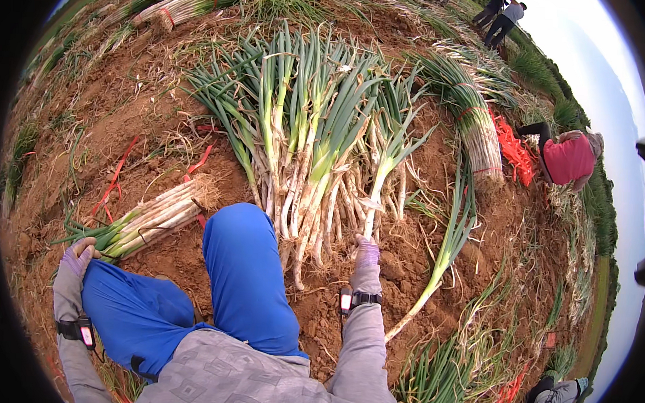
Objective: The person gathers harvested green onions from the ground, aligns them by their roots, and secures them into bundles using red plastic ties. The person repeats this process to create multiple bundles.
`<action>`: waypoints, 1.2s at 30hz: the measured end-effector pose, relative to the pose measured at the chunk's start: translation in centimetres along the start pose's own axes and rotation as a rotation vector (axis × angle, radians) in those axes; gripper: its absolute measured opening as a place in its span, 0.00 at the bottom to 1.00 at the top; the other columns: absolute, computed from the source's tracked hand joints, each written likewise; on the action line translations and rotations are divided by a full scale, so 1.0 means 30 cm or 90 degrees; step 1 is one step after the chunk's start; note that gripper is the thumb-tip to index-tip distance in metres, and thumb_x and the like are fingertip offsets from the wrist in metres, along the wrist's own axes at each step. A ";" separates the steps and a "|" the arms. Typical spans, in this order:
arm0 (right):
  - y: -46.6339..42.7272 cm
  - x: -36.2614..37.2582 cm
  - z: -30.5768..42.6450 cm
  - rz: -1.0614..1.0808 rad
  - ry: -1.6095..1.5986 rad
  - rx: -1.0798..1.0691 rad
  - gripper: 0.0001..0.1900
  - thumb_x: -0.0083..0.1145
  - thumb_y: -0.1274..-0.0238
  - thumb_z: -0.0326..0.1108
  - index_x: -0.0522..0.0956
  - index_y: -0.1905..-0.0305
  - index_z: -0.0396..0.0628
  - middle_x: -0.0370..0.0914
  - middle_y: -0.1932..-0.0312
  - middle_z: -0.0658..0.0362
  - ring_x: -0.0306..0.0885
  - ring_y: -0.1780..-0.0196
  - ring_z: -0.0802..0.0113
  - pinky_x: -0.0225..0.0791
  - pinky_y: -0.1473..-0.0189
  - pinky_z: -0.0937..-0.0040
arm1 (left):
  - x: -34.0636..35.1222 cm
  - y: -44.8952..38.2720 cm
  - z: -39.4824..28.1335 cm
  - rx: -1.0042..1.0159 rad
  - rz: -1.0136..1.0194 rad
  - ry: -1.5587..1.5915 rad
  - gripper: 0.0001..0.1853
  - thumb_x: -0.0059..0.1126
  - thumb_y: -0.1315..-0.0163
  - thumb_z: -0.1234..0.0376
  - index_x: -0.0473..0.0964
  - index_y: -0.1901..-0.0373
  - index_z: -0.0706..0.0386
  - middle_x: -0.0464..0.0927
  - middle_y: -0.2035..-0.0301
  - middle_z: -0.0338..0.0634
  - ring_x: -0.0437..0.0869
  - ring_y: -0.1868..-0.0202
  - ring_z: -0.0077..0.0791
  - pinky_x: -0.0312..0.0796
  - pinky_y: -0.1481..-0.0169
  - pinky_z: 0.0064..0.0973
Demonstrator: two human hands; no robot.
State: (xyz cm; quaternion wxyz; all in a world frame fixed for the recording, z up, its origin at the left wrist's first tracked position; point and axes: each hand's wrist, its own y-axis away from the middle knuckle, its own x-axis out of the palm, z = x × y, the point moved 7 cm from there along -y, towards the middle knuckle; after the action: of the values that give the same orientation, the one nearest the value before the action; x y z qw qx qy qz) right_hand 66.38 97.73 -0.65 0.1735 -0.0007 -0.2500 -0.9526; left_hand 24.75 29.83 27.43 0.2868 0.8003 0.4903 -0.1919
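Observation:
My right hand [366,252], in a purple-and-grey glove, grips one large green onion [379,187] near its root end; its leaves point away from me. Beside it on the soil lies a wide heap of loose green onions [303,147], roots towards me. At my left knee, my left hand [81,253] is at the leafy end of a small bundle of green onions [162,212]. Whether its fingers hold the leaves or rest on the blue trouser leg is unclear. A single green onion [441,269] lies right of my right arm.
A large tied bundle [479,132] lies at right, beside a pile of red ties [513,152]. More tied bundles [183,7] are at upper left. Loose red strips [115,178] lie on the soil. A person in red [569,157] bends at right; others stand farther off.

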 end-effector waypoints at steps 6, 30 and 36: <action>0.039 0.194 0.085 -0.126 0.369 -0.259 0.38 0.69 0.38 0.27 0.66 0.23 0.43 0.81 0.51 0.57 0.77 0.64 0.69 0.73 0.62 0.73 | 0.008 -0.007 -0.006 0.000 0.000 0.014 0.21 0.57 0.23 0.59 0.77 0.39 0.65 0.85 0.63 0.42 0.82 0.60 0.24 0.73 0.49 0.24; 0.710 0.365 0.383 0.303 -0.358 0.015 0.22 0.64 0.33 0.32 0.74 0.39 0.32 0.81 0.55 0.56 0.80 0.55 0.70 0.79 0.53 0.70 | -0.002 0.014 -0.020 0.038 0.023 0.001 0.20 0.56 0.24 0.61 0.77 0.41 0.67 0.87 0.60 0.43 0.84 0.56 0.27 0.75 0.48 0.26; 0.801 0.492 0.408 0.292 -0.375 0.051 0.21 0.65 0.33 0.29 0.73 0.39 0.35 0.80 0.52 0.53 0.81 0.51 0.62 0.81 0.46 0.59 | -0.011 0.057 -0.142 0.060 0.074 -0.098 0.21 0.54 0.25 0.59 0.78 0.41 0.66 0.89 0.57 0.46 0.87 0.52 0.30 0.76 0.44 0.28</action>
State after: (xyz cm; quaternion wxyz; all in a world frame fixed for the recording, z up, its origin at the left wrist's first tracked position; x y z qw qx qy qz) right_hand 59.42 79.12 22.79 0.3031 -0.3237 -0.3198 -0.8373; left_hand 26.24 31.75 31.35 0.2962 0.8229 0.4099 -0.2591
